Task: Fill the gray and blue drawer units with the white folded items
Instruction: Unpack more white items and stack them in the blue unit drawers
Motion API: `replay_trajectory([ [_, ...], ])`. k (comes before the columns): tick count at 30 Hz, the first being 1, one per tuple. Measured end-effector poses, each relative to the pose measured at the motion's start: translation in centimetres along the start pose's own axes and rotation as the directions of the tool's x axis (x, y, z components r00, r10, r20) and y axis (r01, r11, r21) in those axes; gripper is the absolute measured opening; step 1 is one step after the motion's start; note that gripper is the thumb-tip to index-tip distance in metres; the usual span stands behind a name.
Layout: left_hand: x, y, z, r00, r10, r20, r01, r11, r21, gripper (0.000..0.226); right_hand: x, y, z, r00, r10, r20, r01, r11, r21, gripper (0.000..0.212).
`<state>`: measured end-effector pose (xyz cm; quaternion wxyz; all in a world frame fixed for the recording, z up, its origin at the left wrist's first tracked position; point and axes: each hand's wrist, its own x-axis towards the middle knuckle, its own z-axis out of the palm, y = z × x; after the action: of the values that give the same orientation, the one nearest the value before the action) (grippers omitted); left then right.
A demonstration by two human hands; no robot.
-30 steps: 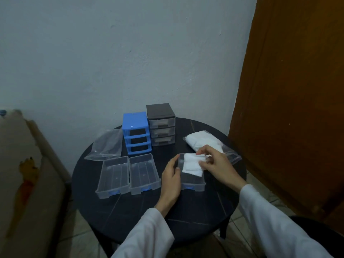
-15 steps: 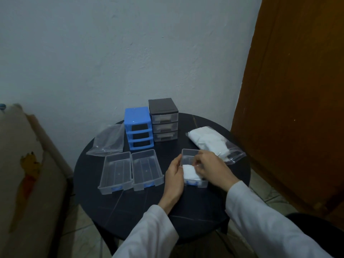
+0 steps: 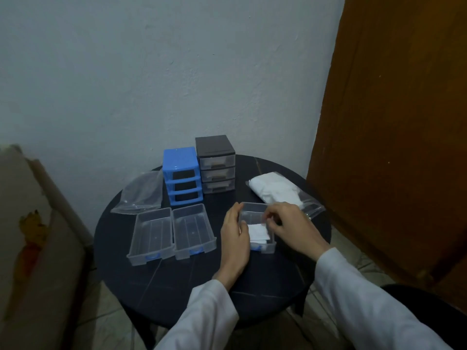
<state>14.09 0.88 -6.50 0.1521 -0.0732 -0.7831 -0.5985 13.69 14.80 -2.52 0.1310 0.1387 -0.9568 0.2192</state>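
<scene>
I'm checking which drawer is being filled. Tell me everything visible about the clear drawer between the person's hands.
The clear drawer is a shallow see-through plastic tray with a blue pull at its near end, out of its unit and flat on the round black table. A white folded item lies in its near half. The left hand holds its left wall; the right hand reaches over its right rim, fingers at the item.

folded item (image 3: 257,231) in right drawer (image 3: 255,213), 2 drawers (image 3: 171,231) left; units (image 3: 199,173) behind
</scene>
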Motion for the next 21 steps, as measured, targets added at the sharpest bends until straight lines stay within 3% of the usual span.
replay_trajectory([
  [5,-0.2,2.5,1.6,0.969,0.248,-0.01,-0.242,0.953,0.18,0.041,-1.8,2.7,-2.2,0.993,0.118,-0.032,-0.117,0.993,0.022,0.012],
  [8,0.2,3.8,3.4,0.931,0.357,0.071,-0.363,0.897,0.251,0.03,-2.5,4.8,-2.8,0.982,0.18,-0.059,-0.177,0.983,0.053,0.015],
  [11,1.5,4.6,5.2,0.914,0.335,0.227,-0.394,0.867,0.305,0.021,-2.5,6.5,-2.5,0.96,0.269,-0.075,-0.262,0.96,0.094,0.021],
  [14,3.2,4.9,6.7,0.897,0.245,0.368,-0.392,0.825,0.406,0.034,-2.3,7.6,-1.8,0.946,0.317,-0.06,-0.307,0.942,0.136,0.025],
  [17,4.1,5.1,7.4,0.885,0.162,0.436,-0.375,0.804,0.461,0.04,-2.1,8.0,-1.1,0.945,0.319,-0.068,-0.304,0.937,0.17,0.029],
  [21,4.5,4.7,7.8,0.875,0.182,0.449,-0.385,0.824,0.416,0.023,-1.6,8.1,-0.7,0.945,0.312,-0.094,-0.283,0.929,0.237,0.029],
])
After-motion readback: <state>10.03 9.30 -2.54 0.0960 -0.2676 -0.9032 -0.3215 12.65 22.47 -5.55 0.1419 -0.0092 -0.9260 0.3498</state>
